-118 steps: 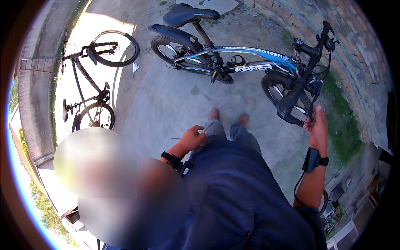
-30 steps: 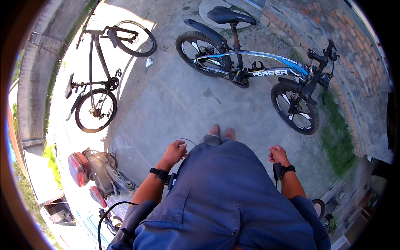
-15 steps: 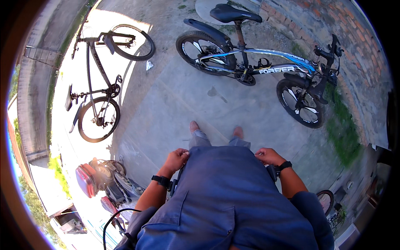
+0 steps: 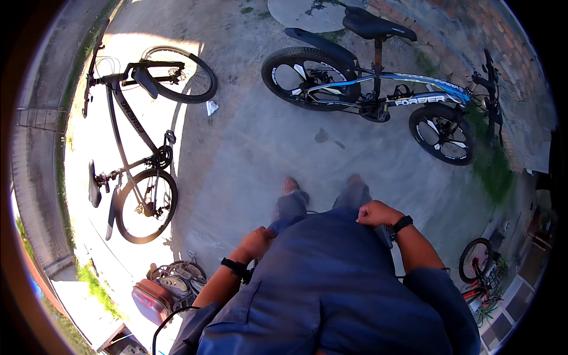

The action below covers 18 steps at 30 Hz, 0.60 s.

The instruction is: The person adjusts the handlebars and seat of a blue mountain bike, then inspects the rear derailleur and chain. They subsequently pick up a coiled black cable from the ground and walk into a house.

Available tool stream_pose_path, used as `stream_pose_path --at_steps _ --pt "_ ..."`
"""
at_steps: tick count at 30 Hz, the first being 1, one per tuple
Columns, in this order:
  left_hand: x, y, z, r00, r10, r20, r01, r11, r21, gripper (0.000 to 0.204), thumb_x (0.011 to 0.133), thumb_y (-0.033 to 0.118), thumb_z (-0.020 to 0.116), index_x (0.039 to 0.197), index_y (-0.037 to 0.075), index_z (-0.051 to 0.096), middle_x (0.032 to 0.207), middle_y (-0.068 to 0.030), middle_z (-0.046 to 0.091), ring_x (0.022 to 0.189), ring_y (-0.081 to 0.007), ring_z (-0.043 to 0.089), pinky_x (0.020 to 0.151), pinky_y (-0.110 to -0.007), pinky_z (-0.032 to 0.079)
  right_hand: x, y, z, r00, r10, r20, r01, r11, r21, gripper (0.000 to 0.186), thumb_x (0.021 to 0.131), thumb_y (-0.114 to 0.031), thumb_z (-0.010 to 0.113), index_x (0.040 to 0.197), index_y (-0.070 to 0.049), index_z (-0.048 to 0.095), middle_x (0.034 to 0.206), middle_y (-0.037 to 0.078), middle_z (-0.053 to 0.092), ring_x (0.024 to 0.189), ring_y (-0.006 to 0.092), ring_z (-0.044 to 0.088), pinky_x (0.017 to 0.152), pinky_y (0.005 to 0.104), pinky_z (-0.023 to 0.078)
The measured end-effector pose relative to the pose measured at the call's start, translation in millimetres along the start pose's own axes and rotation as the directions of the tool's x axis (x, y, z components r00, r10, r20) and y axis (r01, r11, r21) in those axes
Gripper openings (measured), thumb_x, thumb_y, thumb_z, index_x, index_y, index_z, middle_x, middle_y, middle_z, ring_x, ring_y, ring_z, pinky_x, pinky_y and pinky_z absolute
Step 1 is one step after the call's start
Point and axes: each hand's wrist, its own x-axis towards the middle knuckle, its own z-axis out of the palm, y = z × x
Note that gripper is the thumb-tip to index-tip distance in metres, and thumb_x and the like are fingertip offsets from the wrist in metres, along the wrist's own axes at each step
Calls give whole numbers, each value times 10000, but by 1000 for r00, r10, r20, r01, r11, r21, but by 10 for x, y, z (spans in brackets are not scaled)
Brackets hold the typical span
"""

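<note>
1. The left hand (image 4: 255, 242) is curled loosely at the hem of the blue shirt (image 4: 331, 284), by the left hip. Whether it pinches the cloth or something in a pocket, I cannot tell. If it pulls something small out of there, the thing could slip and drop to the concrete ground (image 4: 254, 148).

2. The right hand (image 4: 374, 213) is closed into a fist at the right side of the waist, knuckles up. A dark object (image 4: 386, 235) shows just below its wrist, partly hidden; if the grip is shallow, it may slide out.

3. Both hands are pressed against the body, well apart from the blue bicycle (image 4: 384, 94) that stands ahead and to the right. Nothing steadies that bicycle from here, so a knock could tip it toward the brick wall (image 4: 473, 29).

4. The black bicycle (image 4: 130, 142) stands to the left in bright sun, also out of reach. A step that way without looking could catch its rear wheel.

5. A red machine (image 4: 157, 296) sits low at the left, near the left elbow, with a black cable (image 4: 163, 325) looping beside it. Stepping back could snag a foot on the cable.

6. A scrap of pale litter (image 4: 211, 107) lies on the ground near the black bicycle's front wheel; it looks a minor slip hazard.
</note>
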Motion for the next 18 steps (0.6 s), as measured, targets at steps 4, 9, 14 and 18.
stream_pose_path --at_steps 4,9,14,18 --pt "99 -301 -279 997 26 78 -32 997 76 304 900 289 536 1129 133 660 1081 -213 635 1016 -387 627 881 -450 512 -34 -577 25 988 -9 152 -9 993 118 200 874 -238 683 925 -46 710 790 35 680 646 120 608 610 297 486" --pt "402 -632 -821 978 131 164 -150 983 104 316 875 302 565 1117 124 662 1077 -189 644 1022 -376 630 884 -449 513 232 -979 91 977 -27 212 -12 983 183 40 849 -64 583 817 -55 606 698 -35 547 645 66 493 590 273 431" --pt "684 -875 -1614 978 152 140 -173 973 150 288 860 308 603 1038 95 683 1014 -175 665 933 -386 641 856 -456 519 803 -1393 -78 950 -184 252 155 979 130 163 701 81 474 705 -54 383 639 -25 299 597 83 304 523 315 307" --pt "990 -749 -2348 980 151 129 -165 980 110 295 898 348 591 921 66 673 894 -190 663 852 -408 635 782 -474 513 1150 -1390 -17 936 -206 287 142 963 230 139 704 77 489 707 -39 411 624 9 339 584 101 348 522 328 325"
